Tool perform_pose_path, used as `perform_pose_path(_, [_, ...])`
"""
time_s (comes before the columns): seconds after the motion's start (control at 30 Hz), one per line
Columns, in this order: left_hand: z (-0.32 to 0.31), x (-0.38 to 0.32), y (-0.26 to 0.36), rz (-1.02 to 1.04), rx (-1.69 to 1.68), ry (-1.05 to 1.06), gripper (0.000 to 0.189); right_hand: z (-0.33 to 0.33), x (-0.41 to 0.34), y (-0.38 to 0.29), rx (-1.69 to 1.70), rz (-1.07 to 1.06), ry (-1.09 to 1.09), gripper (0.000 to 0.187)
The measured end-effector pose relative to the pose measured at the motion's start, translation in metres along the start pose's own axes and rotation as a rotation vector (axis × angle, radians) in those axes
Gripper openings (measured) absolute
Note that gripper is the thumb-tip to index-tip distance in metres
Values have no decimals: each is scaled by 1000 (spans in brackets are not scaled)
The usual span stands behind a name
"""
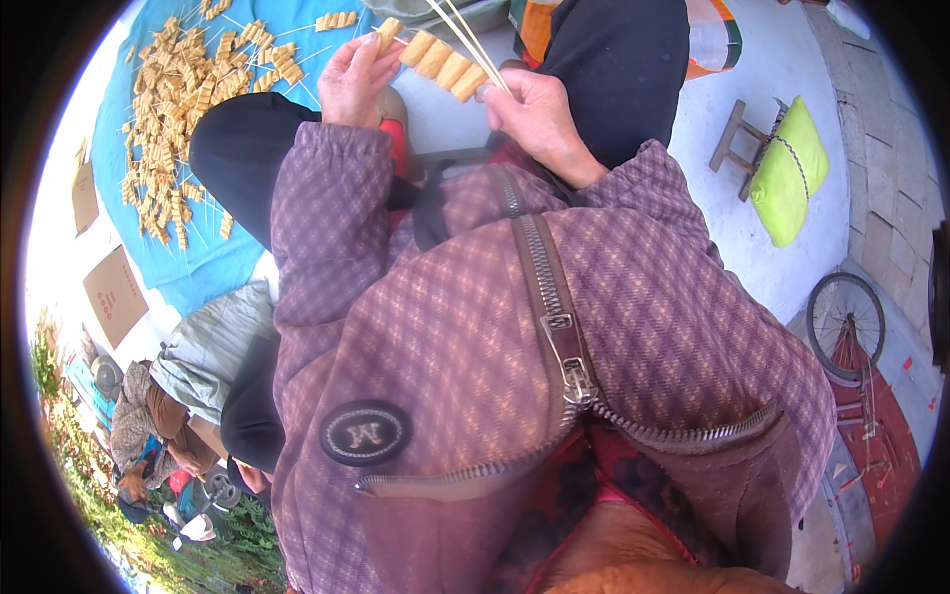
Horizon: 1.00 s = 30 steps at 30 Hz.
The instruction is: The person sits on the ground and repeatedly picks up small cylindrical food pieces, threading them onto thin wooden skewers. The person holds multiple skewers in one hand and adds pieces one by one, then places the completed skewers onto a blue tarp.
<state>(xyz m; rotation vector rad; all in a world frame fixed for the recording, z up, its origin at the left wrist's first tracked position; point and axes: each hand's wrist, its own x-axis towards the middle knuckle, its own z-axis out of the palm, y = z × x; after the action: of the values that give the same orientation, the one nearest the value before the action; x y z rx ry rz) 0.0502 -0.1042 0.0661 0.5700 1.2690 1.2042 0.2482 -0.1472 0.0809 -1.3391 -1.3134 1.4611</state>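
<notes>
My left hand (pixel 355 83) pinches one tan rolled food piece (pixel 389 34) between thumb and fingers, at the pointed end of a skewer. On that skewer sits a row of several similar rolls (pixel 444 65), side by side and touching. The row's other end meets my right hand (pixel 540 117), whose thumb and fingers grip the skewer there. Two more bare bamboo skewers (pixel 469 37) stick up from the same hand. What the rolls are made of, I cannot tell for certain.
Left of my knees, a blue sheet (pixel 223 260) bears a large pile of filled skewers (pixel 174 126). Cardboard boxes (pixel 115 297) lie beyond it. Another person (pixel 159 416) sits at lower left. At right are a small stool with a green cushion (pixel 790 171) and a wheel (pixel 846 327).
</notes>
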Motion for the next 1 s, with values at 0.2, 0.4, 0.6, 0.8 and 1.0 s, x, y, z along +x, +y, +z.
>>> perform_pose_path(0.2, [-3, 2, -2, -26, -133, -87, 27, -2, 1, -1, -16, 18, -21, 20])
perform_pose_path(0.4, [1, 4, -3, -80, -236, -82, 21, -3, -1, -7, -9, 51, -40, 17])
perform_pose_path(0.6, [6, 3, -7, -48, -315, -68, 15, -1, -1, -2, 122, 94, -69, 14])
perform_pose_path(0.8, [3, 7, -12, 24, -373, -127, 9, -2, -1, -3, 116, 116, -83, 15])
perform_pose_path(1.0, [4, 8, -11, 45, -409, -174, 8, -3, -1, -2, 113, 106, -97, 14])
